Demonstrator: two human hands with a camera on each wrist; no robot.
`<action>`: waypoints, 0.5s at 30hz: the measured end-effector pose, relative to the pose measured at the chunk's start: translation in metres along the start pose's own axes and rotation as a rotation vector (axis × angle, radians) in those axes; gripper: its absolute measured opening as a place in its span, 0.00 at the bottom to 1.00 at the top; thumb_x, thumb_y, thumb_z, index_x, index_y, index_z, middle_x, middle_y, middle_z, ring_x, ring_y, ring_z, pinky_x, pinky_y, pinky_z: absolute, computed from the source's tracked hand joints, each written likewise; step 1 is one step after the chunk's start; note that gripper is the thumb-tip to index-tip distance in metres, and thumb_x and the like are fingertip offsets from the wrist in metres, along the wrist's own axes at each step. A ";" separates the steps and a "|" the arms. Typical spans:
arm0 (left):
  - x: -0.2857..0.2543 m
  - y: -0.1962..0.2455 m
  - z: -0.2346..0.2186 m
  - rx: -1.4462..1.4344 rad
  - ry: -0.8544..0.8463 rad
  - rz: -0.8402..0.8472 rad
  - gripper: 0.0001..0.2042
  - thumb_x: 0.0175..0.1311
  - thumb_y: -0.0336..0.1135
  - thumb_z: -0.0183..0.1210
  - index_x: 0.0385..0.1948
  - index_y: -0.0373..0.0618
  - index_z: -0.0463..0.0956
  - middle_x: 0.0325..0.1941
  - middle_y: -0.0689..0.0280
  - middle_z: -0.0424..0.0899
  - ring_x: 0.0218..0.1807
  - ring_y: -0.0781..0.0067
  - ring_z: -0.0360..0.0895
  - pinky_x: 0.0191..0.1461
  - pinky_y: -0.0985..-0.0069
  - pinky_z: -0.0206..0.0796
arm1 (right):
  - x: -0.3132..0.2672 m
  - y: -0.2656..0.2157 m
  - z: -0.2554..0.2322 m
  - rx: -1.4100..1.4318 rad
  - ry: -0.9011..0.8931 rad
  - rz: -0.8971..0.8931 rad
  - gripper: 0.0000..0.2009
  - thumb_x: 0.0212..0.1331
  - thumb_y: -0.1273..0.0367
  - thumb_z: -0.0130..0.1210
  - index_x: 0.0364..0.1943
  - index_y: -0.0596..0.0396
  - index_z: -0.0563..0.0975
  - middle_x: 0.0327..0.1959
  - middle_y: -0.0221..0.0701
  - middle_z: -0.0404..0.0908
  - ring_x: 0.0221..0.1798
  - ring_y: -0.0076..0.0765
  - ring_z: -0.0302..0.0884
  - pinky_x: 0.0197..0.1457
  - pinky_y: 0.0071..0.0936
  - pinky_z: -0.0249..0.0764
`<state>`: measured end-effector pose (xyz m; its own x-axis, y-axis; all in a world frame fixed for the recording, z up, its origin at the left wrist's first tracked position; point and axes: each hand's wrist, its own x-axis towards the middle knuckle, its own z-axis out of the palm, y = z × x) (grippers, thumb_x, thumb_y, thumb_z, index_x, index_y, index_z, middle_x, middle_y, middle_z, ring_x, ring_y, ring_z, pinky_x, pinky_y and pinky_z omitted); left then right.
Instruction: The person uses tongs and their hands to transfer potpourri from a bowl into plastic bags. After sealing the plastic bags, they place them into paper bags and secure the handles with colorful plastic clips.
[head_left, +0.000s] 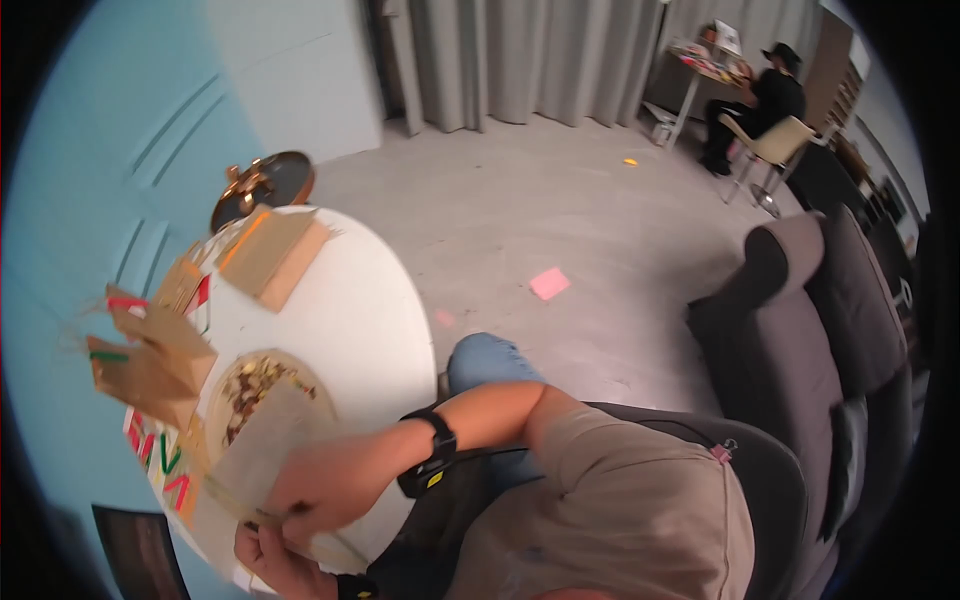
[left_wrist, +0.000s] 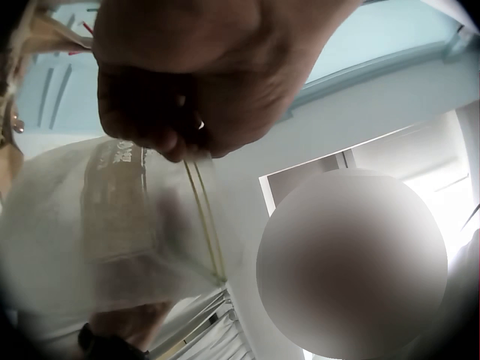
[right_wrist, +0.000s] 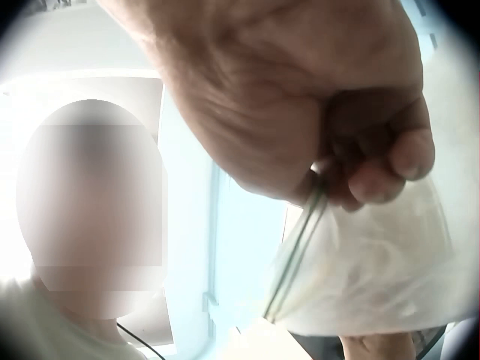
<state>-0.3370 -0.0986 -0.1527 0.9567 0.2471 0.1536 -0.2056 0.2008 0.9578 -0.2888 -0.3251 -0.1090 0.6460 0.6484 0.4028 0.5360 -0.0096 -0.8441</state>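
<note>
A translucent zip bag (head_left: 262, 450) is stretched between both hands over the white table's near side. My right hand (head_left: 325, 485), with a black watch on its wrist, pinches the bag's zip edge; curled fingers and thumb grip it in the right wrist view. My left hand (head_left: 280, 562) pinches the same edge lower in the head view. In the left wrist view, the bag (left_wrist: 112, 225) hangs below the fingers, showing a brownish printed panel and a yellowish double zip line. Partly behind the bag lies a round tray (head_left: 325, 405) of small mixed brown and yellow pieces.
Brown paper bags (head_left: 160, 365) with red and green strips stand along the table's far edge. A folded brown paper bag (head_left: 275, 255) lies at one end of the white table (head_left: 375, 300). A grey sofa (head_left: 770, 340) stands right. Another person (head_left: 775, 105) sits at a distant desk.
</note>
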 end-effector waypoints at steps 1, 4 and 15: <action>0.003 0.003 -0.004 0.070 0.003 0.060 0.03 0.72 0.27 0.61 0.40 0.39 0.78 0.40 0.64 0.82 0.43 0.74 0.77 0.49 0.72 0.69 | 0.000 0.008 -0.003 -0.053 0.101 -0.007 0.16 0.69 0.62 0.65 0.30 0.62 0.80 0.27 0.49 0.82 0.32 0.63 0.82 0.39 0.50 0.78; 0.007 0.019 -0.015 0.344 0.098 0.244 0.11 0.64 0.20 0.62 0.25 0.42 0.69 0.25 0.68 0.70 0.30 0.79 0.65 0.35 0.75 0.56 | -0.003 0.001 -0.038 -0.265 0.388 0.079 0.11 0.66 0.67 0.64 0.30 0.62 0.80 0.27 0.50 0.82 0.31 0.62 0.83 0.37 0.51 0.78; 0.013 0.014 0.007 0.691 -0.154 0.304 0.13 0.68 0.24 0.73 0.27 0.38 0.76 0.24 0.64 0.77 0.28 0.73 0.74 0.36 0.72 0.66 | -0.014 -0.037 -0.037 -0.617 0.455 -0.128 0.11 0.59 0.78 0.70 0.46 0.55 0.87 0.27 0.37 0.85 0.29 0.49 0.87 0.34 0.40 0.81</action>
<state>-0.3256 -0.0996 -0.1356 0.9069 0.0522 0.4181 -0.3373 -0.5049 0.7945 -0.2980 -0.3620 -0.0708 0.6470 0.2976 0.7020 0.7405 -0.4648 -0.4854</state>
